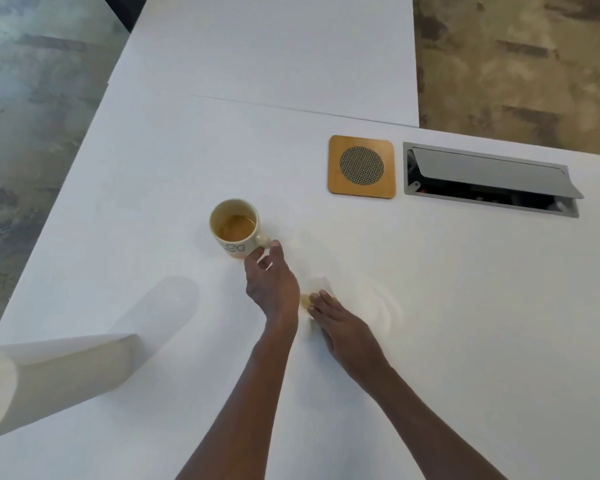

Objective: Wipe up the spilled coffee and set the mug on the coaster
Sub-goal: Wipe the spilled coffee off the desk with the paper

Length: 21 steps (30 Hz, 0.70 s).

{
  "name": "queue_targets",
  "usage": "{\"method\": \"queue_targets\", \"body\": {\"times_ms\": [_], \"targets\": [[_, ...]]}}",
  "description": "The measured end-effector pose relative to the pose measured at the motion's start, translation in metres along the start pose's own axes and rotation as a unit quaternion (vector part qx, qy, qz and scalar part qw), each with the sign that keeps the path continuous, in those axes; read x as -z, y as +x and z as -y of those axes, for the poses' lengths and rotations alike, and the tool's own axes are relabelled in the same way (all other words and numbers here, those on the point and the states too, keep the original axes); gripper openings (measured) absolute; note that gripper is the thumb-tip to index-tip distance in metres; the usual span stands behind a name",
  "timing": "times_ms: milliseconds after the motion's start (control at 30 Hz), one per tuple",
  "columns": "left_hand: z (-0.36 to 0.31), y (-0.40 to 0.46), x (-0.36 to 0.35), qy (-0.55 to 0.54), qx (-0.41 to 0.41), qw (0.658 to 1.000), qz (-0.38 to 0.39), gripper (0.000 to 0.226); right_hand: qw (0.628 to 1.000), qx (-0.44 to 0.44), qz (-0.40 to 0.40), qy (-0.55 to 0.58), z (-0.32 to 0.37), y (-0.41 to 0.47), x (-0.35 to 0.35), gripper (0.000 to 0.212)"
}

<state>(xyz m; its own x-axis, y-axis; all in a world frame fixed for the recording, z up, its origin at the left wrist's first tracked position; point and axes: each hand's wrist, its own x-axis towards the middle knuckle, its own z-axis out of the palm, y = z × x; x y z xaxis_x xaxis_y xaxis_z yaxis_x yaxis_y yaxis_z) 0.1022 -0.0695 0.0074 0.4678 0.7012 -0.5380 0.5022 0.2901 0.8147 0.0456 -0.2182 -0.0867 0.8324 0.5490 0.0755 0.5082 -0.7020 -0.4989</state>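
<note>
The part-full mug stands upright, its handle held by the left hand, fingers curled. Just right of the mug, the right hand presses a stained paper towel, fingers flat; strokes should run inward. The coaster lies well beyond the mug.

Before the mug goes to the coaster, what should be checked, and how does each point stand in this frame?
1. Left hand grips the mug by its handle: ok.
2. Mug upright with coffee inside: ok.
3. Coaster top free: ok.
4. Table between mug and coaster bare: ok.
5. Spill fully wiped: cannot tell; right hand presses a stained paper towel flat, with faint streaks to its right.
6. Cable hatch beside the coaster closed: not ok, its lid is open.
</note>
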Motion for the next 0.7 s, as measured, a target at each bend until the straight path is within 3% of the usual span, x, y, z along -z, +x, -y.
{"method": "queue_targets", "body": {"times_ms": [100,400,700], "targets": [[0.001,0.014,-0.006,-0.026,0.004,1.0,0.01,0.025,0.998,-0.039,-0.034,-0.023,-0.017,0.004,0.011,0.045],[-0.006,0.023,-0.009,-0.125,0.032,0.991,0.028,0.022,0.992,-0.11,-0.057,-0.001,-0.014,0.087,0.011,0.043],[-0.007,0.019,0.011,-0.082,0.022,0.996,0.003,0.016,1.0,0.007,0.013,0.002,-0.025,0.065,0.007,0.041]]}}
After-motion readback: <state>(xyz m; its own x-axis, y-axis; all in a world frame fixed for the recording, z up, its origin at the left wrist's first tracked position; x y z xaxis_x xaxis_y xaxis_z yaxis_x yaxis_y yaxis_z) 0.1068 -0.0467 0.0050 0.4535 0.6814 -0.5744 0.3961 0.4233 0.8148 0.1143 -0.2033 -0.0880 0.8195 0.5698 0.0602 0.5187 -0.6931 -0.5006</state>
